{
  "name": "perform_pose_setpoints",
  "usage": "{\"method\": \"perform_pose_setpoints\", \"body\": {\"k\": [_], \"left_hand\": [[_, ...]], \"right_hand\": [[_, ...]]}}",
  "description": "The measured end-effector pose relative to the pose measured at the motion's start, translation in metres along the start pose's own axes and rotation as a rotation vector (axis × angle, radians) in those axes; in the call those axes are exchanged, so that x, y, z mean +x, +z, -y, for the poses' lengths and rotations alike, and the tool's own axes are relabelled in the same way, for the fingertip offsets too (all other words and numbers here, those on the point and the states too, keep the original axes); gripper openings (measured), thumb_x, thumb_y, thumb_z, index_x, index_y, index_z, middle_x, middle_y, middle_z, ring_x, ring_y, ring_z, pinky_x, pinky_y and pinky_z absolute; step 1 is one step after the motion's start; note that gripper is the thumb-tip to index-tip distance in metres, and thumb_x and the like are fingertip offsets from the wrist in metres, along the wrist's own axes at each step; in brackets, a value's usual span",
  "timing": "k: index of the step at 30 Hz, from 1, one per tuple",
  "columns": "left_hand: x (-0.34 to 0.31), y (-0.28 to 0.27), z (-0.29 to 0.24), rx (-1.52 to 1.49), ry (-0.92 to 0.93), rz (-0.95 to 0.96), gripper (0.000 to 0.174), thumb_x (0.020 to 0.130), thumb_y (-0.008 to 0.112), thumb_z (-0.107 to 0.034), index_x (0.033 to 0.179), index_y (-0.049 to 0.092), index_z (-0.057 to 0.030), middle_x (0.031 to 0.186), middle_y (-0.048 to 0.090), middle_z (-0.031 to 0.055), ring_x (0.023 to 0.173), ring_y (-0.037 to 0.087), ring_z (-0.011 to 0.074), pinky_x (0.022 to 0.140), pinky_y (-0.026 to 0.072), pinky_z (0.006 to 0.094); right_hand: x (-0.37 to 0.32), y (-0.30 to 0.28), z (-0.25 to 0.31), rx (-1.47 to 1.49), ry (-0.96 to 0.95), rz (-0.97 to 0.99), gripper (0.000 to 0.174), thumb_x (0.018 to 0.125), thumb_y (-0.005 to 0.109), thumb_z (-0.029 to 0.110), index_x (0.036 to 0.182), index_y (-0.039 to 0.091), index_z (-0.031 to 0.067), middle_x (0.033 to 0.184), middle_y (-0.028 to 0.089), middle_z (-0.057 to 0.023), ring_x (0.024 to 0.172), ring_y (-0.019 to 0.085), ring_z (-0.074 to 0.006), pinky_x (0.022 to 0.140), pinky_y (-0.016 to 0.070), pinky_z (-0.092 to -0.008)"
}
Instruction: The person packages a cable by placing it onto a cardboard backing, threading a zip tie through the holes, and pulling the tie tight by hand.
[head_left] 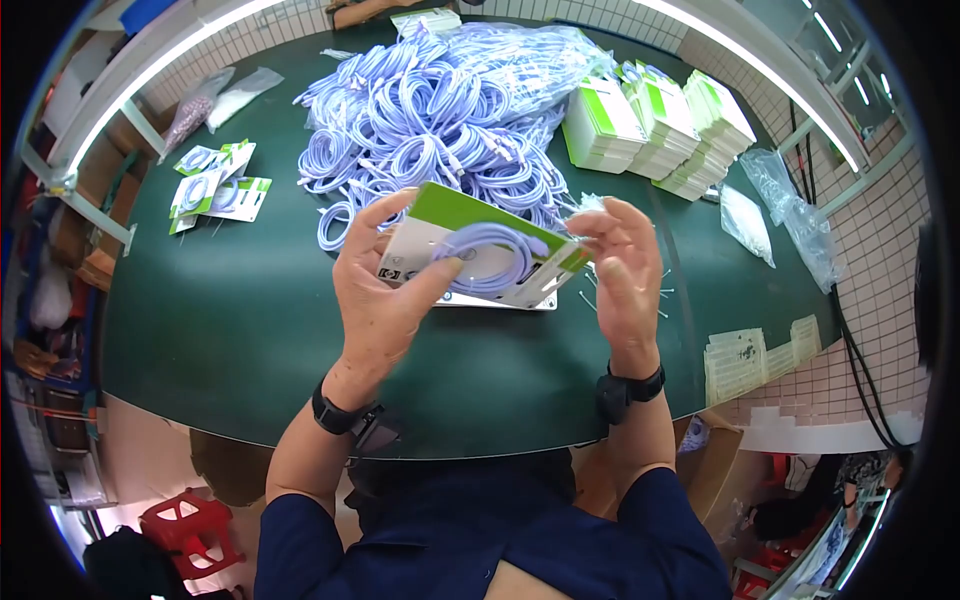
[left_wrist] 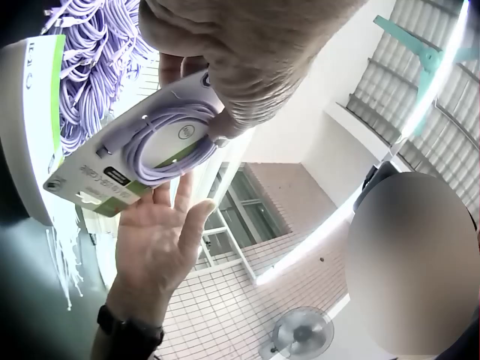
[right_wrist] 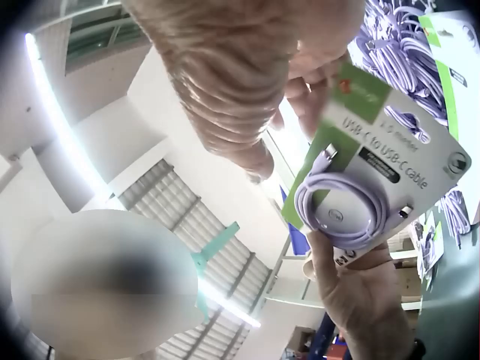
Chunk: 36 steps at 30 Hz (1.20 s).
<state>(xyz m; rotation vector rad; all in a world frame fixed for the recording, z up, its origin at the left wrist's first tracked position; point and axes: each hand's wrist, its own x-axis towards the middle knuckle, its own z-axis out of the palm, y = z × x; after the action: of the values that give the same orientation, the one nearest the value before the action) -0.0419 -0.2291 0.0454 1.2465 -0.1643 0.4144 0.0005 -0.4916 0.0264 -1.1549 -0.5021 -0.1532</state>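
A white and green card [head_left: 420,235] with a coiled lilac cable [head_left: 490,262] on its face is held up over the table. My left hand [head_left: 375,300] grips its left side, thumb pressed on the coil. At the right edge, my right hand [head_left: 627,280] has its fingers loosely bent and its thumb off the card. In the left wrist view, the right hand's fingertips are by the lower edge of the card [left_wrist: 79,169]; whether they touch it I cannot tell. The printed card [right_wrist: 442,161] faces the right wrist view. Below it lies another white card [head_left: 545,302].
Behind the hands is a large heap of lilac cables [head_left: 430,110]. Stacks of green and white cards [head_left: 605,125] stand at the back right, and several carded cables [head_left: 215,190] lie at the left. White ties [head_left: 660,295] and plastic bags [head_left: 745,225] lie to the right.
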Motion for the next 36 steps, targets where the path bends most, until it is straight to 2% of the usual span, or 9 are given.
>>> {"method": "perform_pose_setpoints", "body": {"k": [3, 8, 12, 15, 19, 23, 29, 32, 36], "left_hand": [[-0.004, 0.003, -0.006, 0.377, -0.003, 0.222, 0.073, 0.084, 0.084, 0.001, 0.149, 0.051, 0.0033, 0.119, 0.073, 0.0129, 0.107, 0.073, 0.0191, 0.097, 0.0583, 0.0324], [-0.017, 0.010, 0.014, 0.233, -0.126, 0.211, 0.076, 0.082, 0.088, -0.002, 0.149, 0.052, 0.0020, 0.117, 0.076, 0.0139, 0.101, 0.074, 0.0162, 0.089, 0.0600, 0.0302], [-0.014, 0.003, 0.023, 0.205, -0.114, 0.231, 0.063, 0.085, 0.086, -0.003, 0.142, 0.060, 0.0022, 0.112, 0.077, 0.0108, 0.095, 0.074, 0.0133, 0.081, 0.0597, 0.0273], [-0.008, -0.004, 0.019, 0.149, -0.375, 0.326, 0.043, 0.090, 0.082, -0.004, 0.131, 0.068, 0.0025, 0.105, 0.078, 0.0076, 0.087, 0.072, 0.0099, 0.072, 0.0571, 0.0238], [-0.001, -0.003, 0.017, 0.164, -0.381, 0.387, 0.029, 0.093, 0.079, -0.004, 0.121, 0.073, 0.0022, 0.100, 0.078, 0.0059, 0.080, 0.069, 0.0072, 0.065, 0.0533, 0.0209], [0.003, -0.003, 0.008, 0.296, -0.502, 0.426, 0.032, 0.093, 0.080, -0.005, 0.122, 0.072, 0.0021, 0.099, 0.077, 0.0060, 0.075, 0.067, 0.0068, 0.057, 0.0510, 0.0205], [-0.002, -0.009, 0.017, 0.078, -0.397, 0.371, 0.035, 0.095, 0.076, -0.003, 0.127, 0.065, 0.0062, 0.103, 0.076, 0.0108, 0.069, 0.068, 0.0112, 0.051, 0.0530, 0.0232], [-0.006, -0.020, 0.022, -0.010, -0.330, 0.331, 0.035, 0.096, 0.074, -0.002, 0.127, 0.061, 0.0071, 0.107, 0.075, 0.0133, 0.071, 0.070, 0.0148, 0.053, 0.0565, 0.0251], [-0.007, -0.033, 0.028, -0.012, -0.204, 0.271, 0.035, 0.098, 0.072, -0.003, 0.127, 0.056, 0.0065, 0.113, 0.073, 0.0160, 0.080, 0.075, 0.0206, 0.062, 0.0628, 0.0292]], "right_hand": [[-0.007, 0.019, 0.005, -0.309, 0.093, 0.198, 0.063, 0.088, 0.084, 0.009, 0.144, 0.056, -0.0004, 0.119, 0.072, -0.0099, 0.108, 0.068, -0.0180, 0.094, 0.0538, -0.0336], [-0.011, 0.033, 0.005, -0.667, 0.248, 0.348, 0.041, 0.087, 0.085, 0.010, 0.123, 0.071, -0.0025, 0.098, 0.076, -0.0086, 0.078, 0.069, -0.0118, 0.073, 0.0569, -0.0288], [-0.013, 0.028, 0.002, -0.525, 0.283, 0.294, 0.040, 0.089, 0.081, 0.003, 0.126, 0.069, -0.0006, 0.101, 0.075, -0.0037, 0.082, 0.069, -0.0084, 0.074, 0.0573, -0.0255], [-0.013, 0.027, 0.001, -0.533, 0.320, 0.283, 0.038, 0.089, 0.080, 0.003, 0.125, 0.069, -0.0010, 0.100, 0.074, -0.0035, 0.083, 0.069, -0.0083, 0.076, 0.0578, -0.0260], [-0.012, 0.025, 0.001, -0.574, 0.332, 0.303, 0.034, 0.091, 0.079, 0.003, 0.123, 0.069, -0.0012, 0.100, 0.074, -0.0032, 0.082, 0.068, -0.0083, 0.076, 0.0578, -0.0264], [-0.008, 0.025, 0.014, -0.717, 0.272, 0.352, 0.033, 0.092, 0.078, 0.004, 0.123, 0.069, -0.0014, 0.098, 0.074, -0.0039, 0.080, 0.066, -0.0081, 0.074, 0.0565, -0.0267], [-0.020, -0.015, 0.040, -0.622, 0.314, 0.098, 0.029, 0.091, 0.078, 0.005, 0.118, 0.071, -0.0019, 0.092, 0.073, -0.0057, 0.078, 0.065, -0.0084, 0.070, 0.0535, -0.0279], [-0.037, -0.059, 0.046, -1.145, 0.341, -0.019, 0.018, 0.090, 0.078, 0.006, 0.107, 0.075, -0.0004, 0.087, 0.070, -0.0065, 0.075, 0.064, -0.0100, 0.069, 0.0519, -0.0278], [-0.068, -0.084, 0.019, -1.234, 0.309, 0.068, 0.010, 0.089, 0.080, 0.011, 0.094, 0.078, 0.0018, 0.086, 0.071, -0.0079, 0.074, 0.067, -0.0178, 0.071, 0.0540, -0.0315]]}}
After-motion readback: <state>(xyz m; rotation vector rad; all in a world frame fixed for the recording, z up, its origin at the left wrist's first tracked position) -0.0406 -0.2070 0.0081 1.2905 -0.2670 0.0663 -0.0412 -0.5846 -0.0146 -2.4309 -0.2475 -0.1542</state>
